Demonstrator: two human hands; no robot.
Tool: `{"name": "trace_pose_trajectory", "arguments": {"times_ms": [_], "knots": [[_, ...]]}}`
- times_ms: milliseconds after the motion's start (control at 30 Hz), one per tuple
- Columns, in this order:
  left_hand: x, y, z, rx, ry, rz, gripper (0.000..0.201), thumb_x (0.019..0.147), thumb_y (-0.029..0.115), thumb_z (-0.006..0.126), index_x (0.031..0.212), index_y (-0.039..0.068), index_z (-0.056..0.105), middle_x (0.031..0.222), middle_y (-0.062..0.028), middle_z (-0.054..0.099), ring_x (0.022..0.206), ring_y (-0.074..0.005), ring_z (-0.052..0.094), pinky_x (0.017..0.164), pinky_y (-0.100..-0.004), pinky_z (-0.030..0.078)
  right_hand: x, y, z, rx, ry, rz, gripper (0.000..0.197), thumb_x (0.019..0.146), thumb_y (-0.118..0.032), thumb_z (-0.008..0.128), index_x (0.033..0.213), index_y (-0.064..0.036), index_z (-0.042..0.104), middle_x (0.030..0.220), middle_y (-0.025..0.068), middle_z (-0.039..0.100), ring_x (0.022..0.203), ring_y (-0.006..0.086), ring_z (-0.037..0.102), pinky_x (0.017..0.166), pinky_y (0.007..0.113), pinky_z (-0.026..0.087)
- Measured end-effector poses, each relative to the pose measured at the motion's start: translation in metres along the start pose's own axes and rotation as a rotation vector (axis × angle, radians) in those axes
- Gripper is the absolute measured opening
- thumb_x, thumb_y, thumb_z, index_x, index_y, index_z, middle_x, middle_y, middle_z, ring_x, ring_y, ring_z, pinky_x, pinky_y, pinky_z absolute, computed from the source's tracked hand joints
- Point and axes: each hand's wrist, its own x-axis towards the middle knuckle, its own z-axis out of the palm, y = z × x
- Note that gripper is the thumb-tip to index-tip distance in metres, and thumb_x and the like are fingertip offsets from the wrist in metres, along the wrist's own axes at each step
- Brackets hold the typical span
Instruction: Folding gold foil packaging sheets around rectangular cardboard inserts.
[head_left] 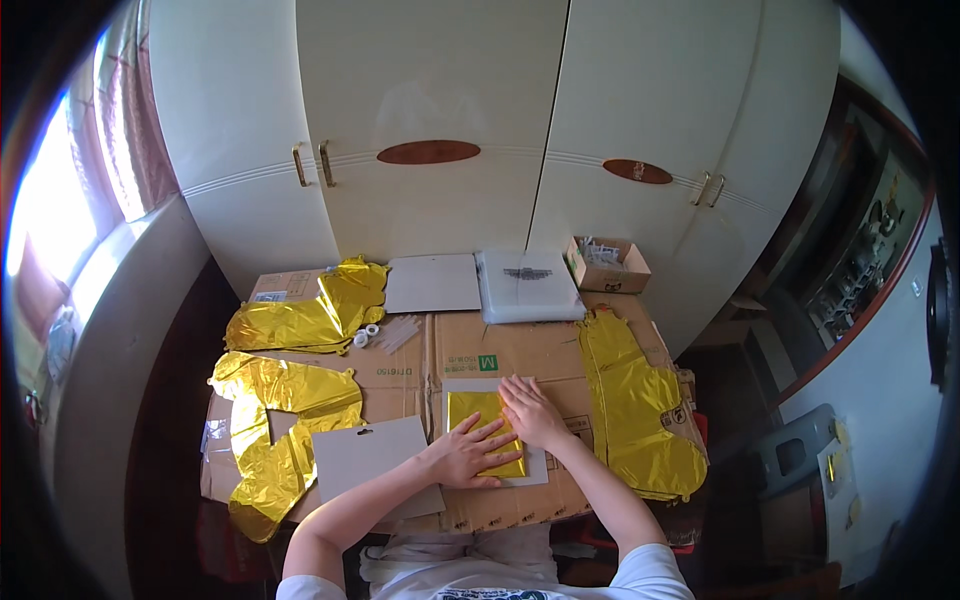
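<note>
A folded gold foil balloon lies as a flat rectangle on a pale grey card, close in front of me. My left hand rests flat across its lower part, fingers spread and pointing right. Along its upper right edge my right hand presses down with fingers stretched out. Neither hand grips anything. Just left of the foil, partly under my left forearm, is another grey card with a hanging slot.
Cardboard covers the table. Unfolded gold foil balloons lie at the near left, far left and right. At the back are a grey card stack, clear plastic bags, a small box, white rolls and clear straws.
</note>
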Motion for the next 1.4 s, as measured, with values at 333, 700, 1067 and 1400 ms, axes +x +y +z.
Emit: {"name": "trace_pose_trajectory", "arguments": {"times_ms": [333, 700, 1067, 1400], "knots": [[-0.005, 0.0, 0.005, -0.11, 0.077, -0.089, 0.074, 0.097, 0.059, 0.038, 0.148, 0.005, 0.035, 0.155, -0.0149, 0.033, 0.147, -0.0331, 0.024, 0.119, -0.0525, 0.018, -0.038, -0.041, -0.014, 0.009, 0.06, 0.042, 0.046, 0.095, -0.017, 0.054, 0.137, 0.0021, 0.049, 0.144, 0.0196, 0.047, 0.137, 0.0354, 0.041, 0.114, 0.054, 0.028], [-0.019, -0.04, -0.007, 0.055, 0.113, -0.264, 0.11, 0.081, 0.081, 0.046, 0.145, -0.007, 0.033, 0.152, -0.0276, 0.032, 0.145, -0.0394, 0.026, 0.118, -0.0525, 0.02, -0.029, -0.045, -0.019, -0.203, -0.204, 0.038, 0.085, 0.091, -0.064, 0.047, 0.15, -0.0036, 0.033, 0.157, 0.0171, 0.027, 0.148, 0.0313, 0.02, 0.12, 0.052, 0.014], [-0.021, -0.044, -0.015, 0.072, -0.088, -0.294, 0.126, 0.065, 0.089, 0.055, 0.152, 0.002, 0.027, 0.159, -0.018, 0.023, 0.148, -0.036, 0.019, 0.116, -0.0637, 0.012, -0.028, -0.046, -0.019, -0.236, -0.38, 0.096, 0.107, 0.08, -0.08, 0.046, 0.154, -0.0053, 0.023, 0.161, 0.0162, 0.018, 0.15, 0.0301, 0.011, 0.12, 0.055, 0.006], [-0.02, -0.045, -0.018, 0.06, -0.099, -0.288, 0.13, 0.061, 0.087, 0.059, 0.151, 0.0, 0.025, 0.158, -0.0216, 0.023, 0.148, -0.0381, 0.018, 0.116, -0.0632, 0.012, -0.035, -0.034, -0.018, -0.112, -0.342, 0.052, 0.097, 0.088, -0.075, 0.041, 0.154, -0.0056, 0.021, 0.161, 0.0181, 0.016, 0.15, 0.0312, 0.01, 0.12, 0.056, 0.006]]}}
